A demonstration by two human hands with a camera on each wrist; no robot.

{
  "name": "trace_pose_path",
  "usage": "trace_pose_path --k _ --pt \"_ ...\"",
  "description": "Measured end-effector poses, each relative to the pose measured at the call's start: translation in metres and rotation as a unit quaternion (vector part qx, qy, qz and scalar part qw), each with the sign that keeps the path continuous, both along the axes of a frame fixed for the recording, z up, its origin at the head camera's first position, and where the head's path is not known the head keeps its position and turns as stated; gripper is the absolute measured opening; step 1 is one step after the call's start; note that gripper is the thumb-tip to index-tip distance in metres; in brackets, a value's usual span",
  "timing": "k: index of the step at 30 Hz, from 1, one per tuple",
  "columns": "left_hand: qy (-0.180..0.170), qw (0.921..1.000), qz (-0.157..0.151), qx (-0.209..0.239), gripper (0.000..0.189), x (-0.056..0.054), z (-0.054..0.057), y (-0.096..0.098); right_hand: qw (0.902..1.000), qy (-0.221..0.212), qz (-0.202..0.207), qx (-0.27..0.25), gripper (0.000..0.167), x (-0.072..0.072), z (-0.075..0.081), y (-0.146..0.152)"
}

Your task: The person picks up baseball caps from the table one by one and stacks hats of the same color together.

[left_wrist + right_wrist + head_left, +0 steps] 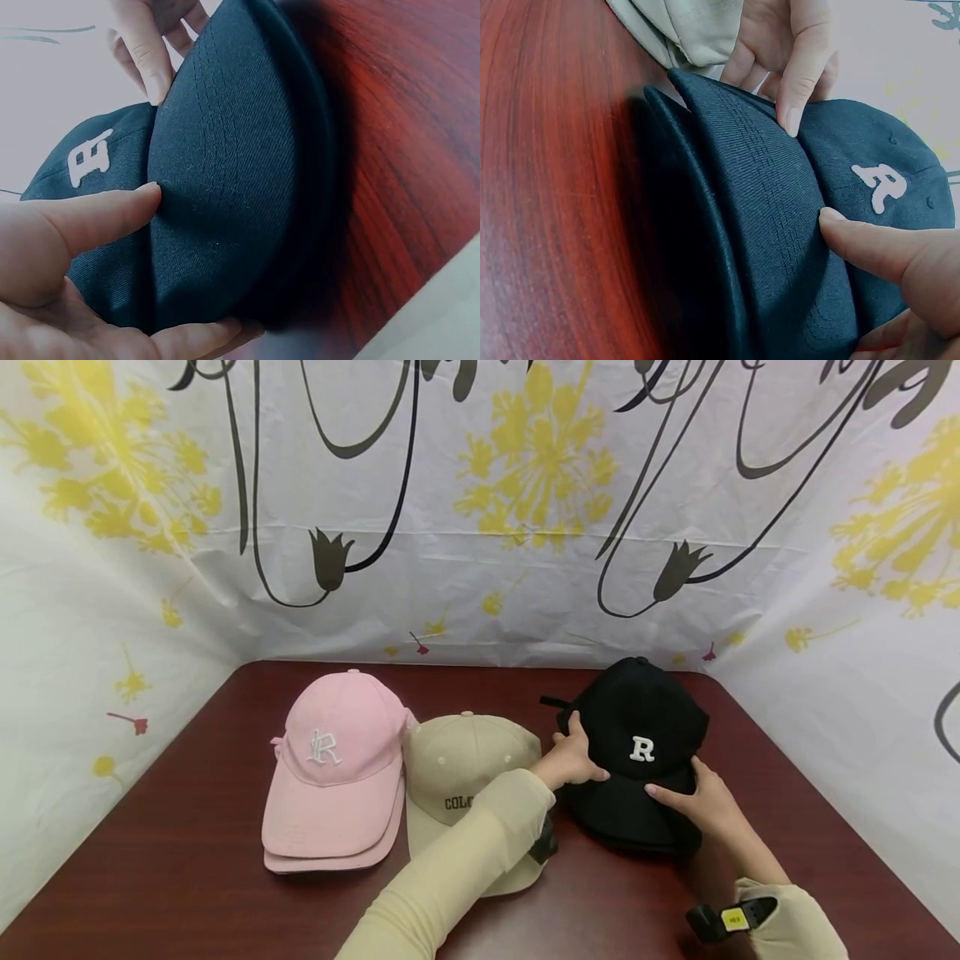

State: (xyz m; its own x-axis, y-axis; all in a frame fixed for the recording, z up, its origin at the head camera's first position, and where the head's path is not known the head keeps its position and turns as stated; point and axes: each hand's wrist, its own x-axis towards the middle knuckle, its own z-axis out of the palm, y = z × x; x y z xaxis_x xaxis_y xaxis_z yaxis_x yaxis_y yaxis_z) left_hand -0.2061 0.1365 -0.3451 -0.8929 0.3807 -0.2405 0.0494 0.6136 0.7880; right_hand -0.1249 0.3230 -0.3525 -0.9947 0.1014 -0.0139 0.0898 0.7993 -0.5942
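Two black baseball caps are stacked at the right of the table, the upper black cap (637,710) bearing a white letter R. Its brim (757,195) lies over a second black brim (697,202), seen in the right wrist view. My left hand (572,756) grips the upper cap's left side, thumb on top where brim meets crown and fingers around the edge. On the other side my right hand (708,802) holds it the same way, its thumb (870,244) at the brim seam.
Directly left of the black caps sits a beige cap (450,752) with dark lettering, partly covered by my left sleeve (465,860). Farther left are stacked pink caps (337,768). All rest on a dark red wooden table (187,860), with a patterned white curtain (420,502) behind.
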Motion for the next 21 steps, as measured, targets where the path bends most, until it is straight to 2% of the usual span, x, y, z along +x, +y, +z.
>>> trace_pose_path --k 12,21 --pt "-0.007 0.9996 -0.009 -0.027 0.099 0.001 -0.008 -0.002 0.9991 -0.036 -0.017 0.009 0.100 0.000 -0.006 -0.001" --pt "0.007 0.9982 0.009 -0.059 0.097 0.003 -0.011 0.001 0.9991 -0.037 -0.017 0.015 0.102 0.001 -0.008 -0.001"
